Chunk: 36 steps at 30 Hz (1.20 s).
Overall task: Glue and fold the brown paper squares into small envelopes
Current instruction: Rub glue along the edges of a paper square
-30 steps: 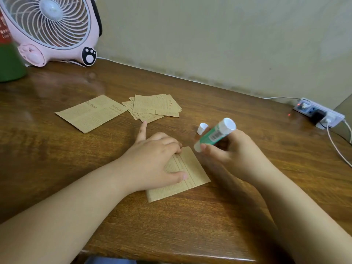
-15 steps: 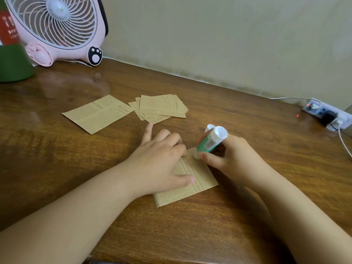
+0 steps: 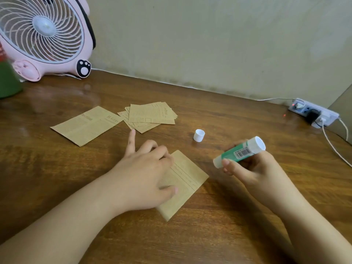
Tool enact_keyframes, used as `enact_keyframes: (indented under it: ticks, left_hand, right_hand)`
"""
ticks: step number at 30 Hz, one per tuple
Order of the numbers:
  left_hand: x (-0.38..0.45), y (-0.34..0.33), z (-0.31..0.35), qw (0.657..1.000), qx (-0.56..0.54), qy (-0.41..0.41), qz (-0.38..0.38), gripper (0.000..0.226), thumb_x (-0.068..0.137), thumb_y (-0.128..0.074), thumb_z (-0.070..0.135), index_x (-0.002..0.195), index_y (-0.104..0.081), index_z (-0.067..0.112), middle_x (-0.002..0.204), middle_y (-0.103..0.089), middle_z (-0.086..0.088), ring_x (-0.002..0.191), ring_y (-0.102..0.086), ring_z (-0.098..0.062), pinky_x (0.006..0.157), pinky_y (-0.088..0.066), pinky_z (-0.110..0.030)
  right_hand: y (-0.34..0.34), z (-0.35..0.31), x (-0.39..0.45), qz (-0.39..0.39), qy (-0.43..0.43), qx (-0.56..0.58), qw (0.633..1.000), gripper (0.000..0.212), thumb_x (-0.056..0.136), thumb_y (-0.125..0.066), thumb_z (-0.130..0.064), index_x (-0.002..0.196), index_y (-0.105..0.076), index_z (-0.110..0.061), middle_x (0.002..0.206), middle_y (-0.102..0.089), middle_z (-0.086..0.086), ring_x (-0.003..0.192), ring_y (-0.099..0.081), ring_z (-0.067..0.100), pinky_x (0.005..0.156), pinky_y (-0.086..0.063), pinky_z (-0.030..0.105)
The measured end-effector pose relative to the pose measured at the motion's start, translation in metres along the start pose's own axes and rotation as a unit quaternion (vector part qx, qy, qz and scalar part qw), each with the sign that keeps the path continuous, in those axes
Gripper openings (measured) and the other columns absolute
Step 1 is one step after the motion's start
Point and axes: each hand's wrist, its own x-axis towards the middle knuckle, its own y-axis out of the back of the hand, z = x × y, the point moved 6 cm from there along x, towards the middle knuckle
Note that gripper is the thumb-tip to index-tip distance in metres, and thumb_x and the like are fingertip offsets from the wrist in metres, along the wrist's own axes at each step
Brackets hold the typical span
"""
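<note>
A folded brown printed paper point(image 3: 187, 178) lies on the wooden table in front of me. My left hand point(image 3: 144, 174) presses down on its left part, index finger stretched out onto the table. My right hand point(image 3: 247, 168) grips a green glue stick point(image 3: 239, 152) with white ends, lifted off the paper and tilted, its lower end pointing left toward the paper. The stick's white cap point(image 3: 198, 135) stands on the table behind it. A single brown sheet point(image 3: 86, 125) and a loose pile of several brown sheets point(image 3: 150, 116) lie farther back.
A pink desk fan point(image 3: 43, 37) stands at the back left beside a green object point(image 3: 8, 82). A power strip point(image 3: 312, 114) with plugged cables sits at the back right by the wall. The table's near edge lies below the view.
My right hand has lifted the glue stick off the paper's top edge and drawn it to the right. My left hand keeps pressing the paper.
</note>
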Motion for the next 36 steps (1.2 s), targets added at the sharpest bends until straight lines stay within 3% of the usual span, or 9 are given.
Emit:
enact_keyframes:
  ticks: [4,8,11,13,15,19,23,29,36]
  left_hand:
    - [0.003,0.008,0.014,0.991,0.089,0.098,0.020,0.086,0.076,-0.009,0.077,0.125,-0.049,0.020,0.112,-0.040,0.007,0.120,-0.031,-0.017,0.108,0.016,-0.063]
    - [0.007,0.023,0.025,0.982,0.097,0.154,0.047,0.087,0.084,-0.009,0.071,0.118,-0.059,0.009,0.113,-0.049,-0.005,0.114,-0.038,-0.025,0.108,0.009,-0.063]
    - [0.009,0.025,0.020,0.983,-0.028,0.039,0.177,0.058,0.085,-0.029,0.054,0.086,-0.066,0.010,0.087,-0.055,-0.001,0.090,-0.050,-0.023,0.101,-0.029,-0.043]
    - [0.009,0.017,0.016,0.983,-0.088,-0.041,0.153,0.047,0.082,-0.037,0.050,0.090,-0.066,0.015,0.090,-0.055,0.007,0.089,-0.049,-0.015,0.093,-0.038,-0.031]
    - [0.008,0.011,0.016,0.987,-0.108,-0.079,0.091,0.058,0.080,-0.031,0.058,0.107,-0.065,0.020,0.103,-0.054,0.014,0.099,-0.044,-0.007,0.097,-0.032,-0.021]
    - [0.007,0.005,0.012,0.988,-0.109,-0.075,0.084,0.069,0.079,-0.028,0.066,0.129,-0.055,0.026,0.124,-0.046,0.020,0.113,-0.033,0.000,0.105,-0.022,-0.015]
    - [0.007,0.005,0.013,0.987,-0.117,-0.077,0.084,0.057,0.088,-0.043,0.058,0.133,-0.052,0.025,0.132,-0.042,0.018,0.119,-0.029,-0.001,0.105,-0.018,-0.016]
    - [0.010,0.003,0.013,0.989,-0.114,-0.069,0.059,0.059,0.088,-0.045,0.058,0.137,-0.048,0.025,0.134,-0.041,0.017,0.119,-0.028,-0.002,0.106,-0.018,-0.018]
    - [0.007,0.004,0.013,0.988,-0.122,-0.078,0.060,0.057,0.088,-0.046,0.057,0.138,-0.044,0.029,0.141,-0.034,0.018,0.121,-0.024,-0.002,0.105,-0.013,-0.018]
  right_hand:
    - [-0.006,0.000,0.005,-0.003,0.004,0.018,1.000,0.021,0.078,-0.068,-0.035,0.093,-0.064,-0.020,0.085,-0.071,-0.010,0.079,-0.067,0.001,0.069,-0.054,0.021]
    - [-0.018,-0.001,0.015,-0.008,-0.007,0.016,1.000,0.013,0.081,-0.069,-0.032,0.091,-0.061,-0.028,0.087,-0.067,-0.016,0.081,-0.064,-0.005,0.064,-0.050,0.009]
    - [-0.028,-0.008,0.021,-0.028,-0.011,-0.009,1.000,0.017,0.082,-0.068,-0.034,0.086,-0.052,-0.039,0.088,-0.058,-0.025,0.078,-0.060,-0.004,0.060,-0.046,0.009]
    - [-0.032,-0.012,0.027,-0.042,-0.009,-0.025,0.999,0.021,0.083,-0.067,-0.034,0.084,-0.047,-0.040,0.084,-0.050,-0.029,0.075,-0.055,-0.008,0.060,-0.044,0.008]
    - [-0.037,-0.017,0.032,-0.050,0.003,-0.042,0.998,0.022,0.083,-0.067,-0.034,0.092,-0.047,-0.039,0.084,-0.047,-0.032,0.073,-0.053,-0.012,0.059,-0.043,0.005]
    - [-0.051,-0.025,0.044,-0.078,0.034,-0.097,0.992,0.033,0.083,-0.067,-0.035,0.113,-0.054,-0.029,0.096,-0.051,-0.022,0.075,-0.050,-0.009,0.059,-0.041,0.004]
    - [-0.061,-0.027,0.053,-0.087,0.046,-0.151,0.984,0.030,0.084,-0.067,-0.035,0.108,-0.058,-0.021,0.099,-0.059,-0.013,0.080,-0.055,0.002,0.064,-0.042,0.009]
    - [-0.059,-0.027,0.042,-0.088,0.077,-0.165,0.979,0.023,0.082,-0.069,-0.032,0.101,-0.063,-0.019,0.095,-0.067,-0.006,0.082,-0.061,0.005,0.071,-0.048,0.017]
    - [-0.042,-0.022,0.042,-0.042,0.052,-0.142,0.988,0.034,0.081,-0.069,-0.036,0.112,-0.059,-0.026,0.098,-0.060,-0.016,0.082,-0.058,0.000,0.067,-0.043,0.006]
